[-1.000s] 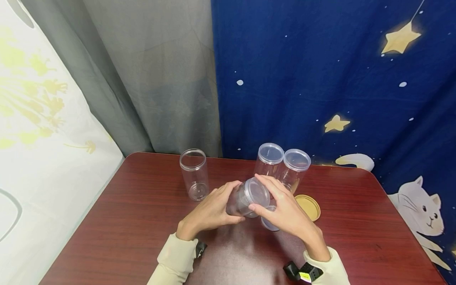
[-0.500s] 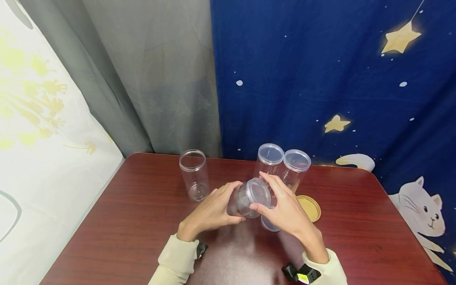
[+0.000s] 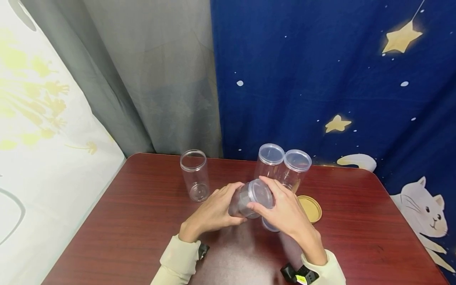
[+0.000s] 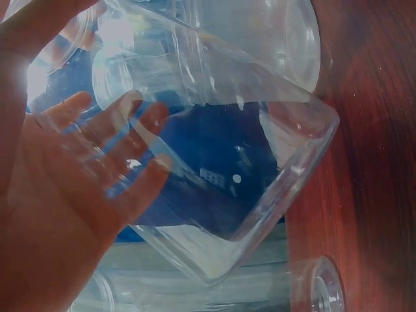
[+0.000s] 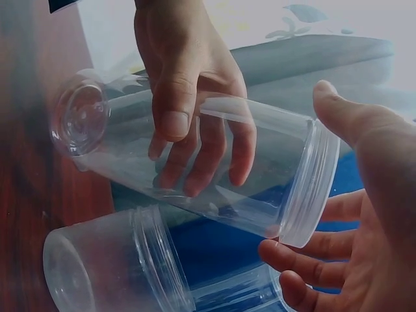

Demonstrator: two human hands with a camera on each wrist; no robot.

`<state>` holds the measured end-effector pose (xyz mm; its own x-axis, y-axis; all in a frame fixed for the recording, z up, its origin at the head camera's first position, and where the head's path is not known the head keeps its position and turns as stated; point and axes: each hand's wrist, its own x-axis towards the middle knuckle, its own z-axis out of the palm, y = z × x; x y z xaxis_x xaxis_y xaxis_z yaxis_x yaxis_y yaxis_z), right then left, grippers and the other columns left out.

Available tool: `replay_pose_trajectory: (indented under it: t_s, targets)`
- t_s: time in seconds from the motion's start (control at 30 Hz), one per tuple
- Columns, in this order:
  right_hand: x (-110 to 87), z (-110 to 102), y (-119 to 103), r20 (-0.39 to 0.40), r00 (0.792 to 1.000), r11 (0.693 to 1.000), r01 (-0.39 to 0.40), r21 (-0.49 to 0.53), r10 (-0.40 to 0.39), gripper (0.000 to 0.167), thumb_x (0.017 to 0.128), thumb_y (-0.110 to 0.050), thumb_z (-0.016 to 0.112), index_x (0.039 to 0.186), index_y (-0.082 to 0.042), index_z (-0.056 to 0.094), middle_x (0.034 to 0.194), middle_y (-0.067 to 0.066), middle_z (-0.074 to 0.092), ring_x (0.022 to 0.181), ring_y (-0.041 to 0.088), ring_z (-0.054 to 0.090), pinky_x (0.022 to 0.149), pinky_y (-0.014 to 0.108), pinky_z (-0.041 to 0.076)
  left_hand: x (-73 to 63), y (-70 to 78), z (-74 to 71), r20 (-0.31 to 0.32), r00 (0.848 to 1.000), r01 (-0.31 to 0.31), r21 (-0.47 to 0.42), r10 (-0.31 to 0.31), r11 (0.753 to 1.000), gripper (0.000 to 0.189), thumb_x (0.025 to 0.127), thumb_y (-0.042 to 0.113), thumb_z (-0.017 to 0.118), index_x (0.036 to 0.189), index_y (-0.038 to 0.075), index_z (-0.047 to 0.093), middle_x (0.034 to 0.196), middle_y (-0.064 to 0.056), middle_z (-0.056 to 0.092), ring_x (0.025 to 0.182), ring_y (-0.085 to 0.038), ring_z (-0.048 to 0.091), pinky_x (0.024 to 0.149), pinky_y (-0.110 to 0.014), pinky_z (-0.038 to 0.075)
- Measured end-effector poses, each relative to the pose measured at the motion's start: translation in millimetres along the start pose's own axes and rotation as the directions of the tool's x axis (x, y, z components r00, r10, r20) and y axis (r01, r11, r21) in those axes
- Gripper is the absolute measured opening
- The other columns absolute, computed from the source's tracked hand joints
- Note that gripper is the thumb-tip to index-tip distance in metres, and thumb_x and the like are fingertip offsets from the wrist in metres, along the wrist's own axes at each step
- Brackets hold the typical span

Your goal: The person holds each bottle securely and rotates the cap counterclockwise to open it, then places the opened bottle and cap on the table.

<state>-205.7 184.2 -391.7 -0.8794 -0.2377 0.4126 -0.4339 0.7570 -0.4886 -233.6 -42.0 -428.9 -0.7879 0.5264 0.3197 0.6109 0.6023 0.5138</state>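
Observation:
Tilted above the table, a clear plastic jar [image 3: 238, 202] has its lidded end towards the right. My left hand [image 3: 213, 209] grips the jar's body, thumb below and fingers over it; in the right wrist view those fingers show through the clear wall. My right hand [image 3: 287, 209] holds the translucent lid [image 3: 261, 193] at its rim, between thumb and fingers. In the right wrist view the lid [image 5: 313, 185] sits on the jar's mouth. The jar's square-looking base end [image 4: 286, 188] fills the left wrist view.
A lidless clear jar [image 3: 195, 178] stands at left. Two jars with translucent lids, one [image 3: 271, 154] beside the other [image 3: 297, 160], stand behind my right hand. A gold lid [image 3: 310, 209] lies to the right. A bluish-rimmed round piece [image 3: 269, 225] is partly hidden below my hands.
My right hand's fingers and thumb have shifted slightly about the lid. The jar has drifted a little to the right, with my left hand keeping its grip.

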Motion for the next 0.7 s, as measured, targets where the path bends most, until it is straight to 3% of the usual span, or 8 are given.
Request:
replay_pose_trajectory:
  t_s: [0.7]
  targets:
    - [-0.3,-2.7,1.6,0.030,0.999,0.999,0.023,0.049,-0.025,0.072,0.080,-0.051,0.077,0.142,-0.024,0.051,0.134,0.002,0.061,0.116,0.023,0.061,0.089,0.048,0.052,0.0,-1.6,0.6,0.013,1.000,0.001,-0.016,0.000,1.000,0.087,0.071,0.041,0.086,0.142,0.015,0.043,0.134,-0.001,0.057,0.121,-0.011,0.053,0.095,-0.040,0.046]
